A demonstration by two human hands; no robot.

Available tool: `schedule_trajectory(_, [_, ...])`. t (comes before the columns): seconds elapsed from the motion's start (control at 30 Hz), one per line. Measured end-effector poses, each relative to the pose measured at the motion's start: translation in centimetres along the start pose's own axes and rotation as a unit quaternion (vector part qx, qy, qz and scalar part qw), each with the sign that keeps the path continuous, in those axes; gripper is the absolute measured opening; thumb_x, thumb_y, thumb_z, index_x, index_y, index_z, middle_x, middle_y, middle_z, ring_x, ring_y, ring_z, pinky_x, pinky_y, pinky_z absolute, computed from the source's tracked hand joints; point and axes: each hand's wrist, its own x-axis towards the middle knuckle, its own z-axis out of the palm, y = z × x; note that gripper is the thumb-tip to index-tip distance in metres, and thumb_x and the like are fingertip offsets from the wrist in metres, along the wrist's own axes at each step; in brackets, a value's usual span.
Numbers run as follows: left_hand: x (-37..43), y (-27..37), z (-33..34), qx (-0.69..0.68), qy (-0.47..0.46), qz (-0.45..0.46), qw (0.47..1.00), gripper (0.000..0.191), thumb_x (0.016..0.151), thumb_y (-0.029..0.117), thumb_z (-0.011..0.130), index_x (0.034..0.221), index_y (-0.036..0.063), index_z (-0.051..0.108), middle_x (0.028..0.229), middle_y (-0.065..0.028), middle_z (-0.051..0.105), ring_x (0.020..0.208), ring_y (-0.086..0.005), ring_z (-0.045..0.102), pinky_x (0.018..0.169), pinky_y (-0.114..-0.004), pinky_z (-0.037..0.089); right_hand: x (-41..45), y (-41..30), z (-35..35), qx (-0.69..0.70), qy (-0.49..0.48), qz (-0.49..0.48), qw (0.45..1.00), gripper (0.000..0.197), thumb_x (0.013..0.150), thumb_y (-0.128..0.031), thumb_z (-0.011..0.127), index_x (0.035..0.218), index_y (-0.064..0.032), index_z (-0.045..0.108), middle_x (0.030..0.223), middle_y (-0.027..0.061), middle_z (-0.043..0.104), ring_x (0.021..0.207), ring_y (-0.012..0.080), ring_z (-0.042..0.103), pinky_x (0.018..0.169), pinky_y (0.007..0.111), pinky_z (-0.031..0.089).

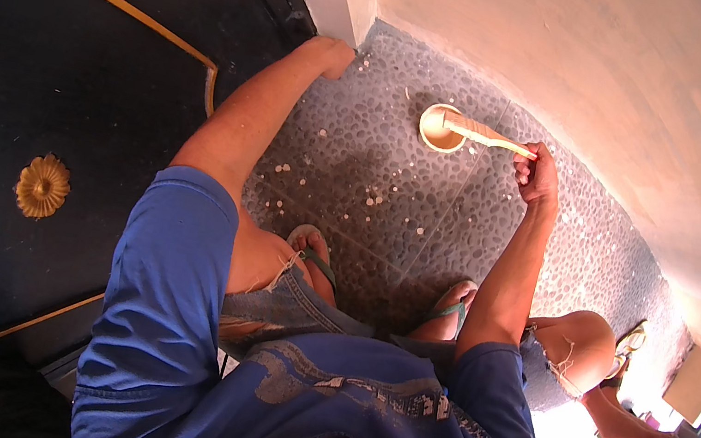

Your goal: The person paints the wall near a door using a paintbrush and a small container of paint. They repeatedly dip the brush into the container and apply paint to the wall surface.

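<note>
My right hand (538, 176) grips the handle of a flat paintbrush (488, 134). The brush reaches left from my fist, its pale, paint-coated bristles over the mouth of a small round paint pot (441, 143). Cream-coloured paint shows inside the pot, which rests on the pebbled floor. My left hand (335, 59) is at the foot of the white door frame (343, 0), beside the dark door. Its fingers are curled and mostly hidden, so whether it holds anything is unclear.
A dark door (127, 130) with gold trim and a gold flower ornament (43, 186) stands at left. A cream wall (563, 52) curves along the right. Paint spots mark the pebbled floor (362, 151). Another person's leg (626, 433) and a cardboard box (694, 382) are at lower right.
</note>
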Motion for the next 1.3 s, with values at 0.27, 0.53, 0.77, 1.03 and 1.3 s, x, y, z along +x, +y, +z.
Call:
schedule_trajectory(0.27, [0.3, -0.2, 0.2, 0.007, -0.015, -0.008, 1.0, 0.03, 0.081, 0.005, 0.064, 0.108, -0.0002, 0.075, 0.113, -0.0205, 0.072, 0.107, -0.0353, 0.071, 0.088, -0.046, 0.058, 0.3, 0.1, -0.1, 0.011, -0.006, 0.019, 1.0, 0.014, 0.091, -0.02, 0.052, 0.088, -0.0068, 0.057, 0.068, 0.0047, 0.06, 0.047, 0.0062, 0.038, 0.039, 0.021, 0.026])
schedule_trajectory(0.53, [0.3, -0.1, 0.0, 0.008, -0.007, 0.001, 1.0, 0.029, 0.082, 0.007, 0.065, 0.108, 0.0, 0.075, 0.113, -0.0207, 0.073, 0.105, -0.0359, 0.071, 0.087, -0.046, 0.058, 1.0, 0.5, -1.1, 0.023, -0.012, 0.051, 0.998, 0.012, 0.091, -0.02, 0.053, 0.087, -0.0086, 0.052, 0.071, 0.008, 0.063, 0.047, 0.0073, 0.039, 0.038, 0.021, 0.026])
schedule_trajectory(0.77, [-0.2, 0.5, -0.9, 0.012, -0.011, 0.012, 1.0, 0.028, 0.082, 0.008, 0.066, 0.108, -0.0008, 0.075, 0.112, -0.0215, 0.072, 0.104, -0.0371, 0.071, 0.086, -0.047, 0.058, 0.7, 0.4, -1.1, 0.027, -0.005, 0.057, 0.998, 0.012, 0.091, -0.02, 0.053, 0.086, -0.0093, 0.052, 0.07, 0.007, 0.062, 0.046, 0.0074, 0.038, 0.038, 0.022, 0.025])
schedule_trajectory(1.03, [1.2, -0.9, 0.9, -0.001, 0.006, 0.008, 1.0, 0.028, 0.081, 0.005, 0.064, 0.106, -0.0018, 0.074, 0.113, -0.0222, 0.072, 0.104, -0.0381, 0.071, 0.085, -0.047, 0.057, 0.6, 0.4, -0.7, 0.027, 0.01, 0.071, 0.997, 0.012, 0.09, -0.02, 0.054, 0.086, -0.0095, 0.052, 0.071, 0.0059, 0.063, 0.046, 0.0075, 0.037, 0.04, 0.023, 0.025])
schedule_trajectory(1.3, [0.5, -0.4, 0.3, -0.002, 0.022, 0.016, 1.0, 0.028, 0.08, 0.003, 0.064, 0.105, -0.0013, 0.075, 0.11, -0.0226, 0.072, 0.103, -0.0385, 0.071, 0.084, -0.047, 0.057, 0.8, 0.4, -1.1, 0.024, 0.0, 0.078, 0.997, 0.012, 0.09, -0.021, 0.054, 0.084, -0.0101, 0.052, 0.07, 0.0051, 0.062, 0.046, 0.0073, 0.036, 0.04, 0.024, 0.024])
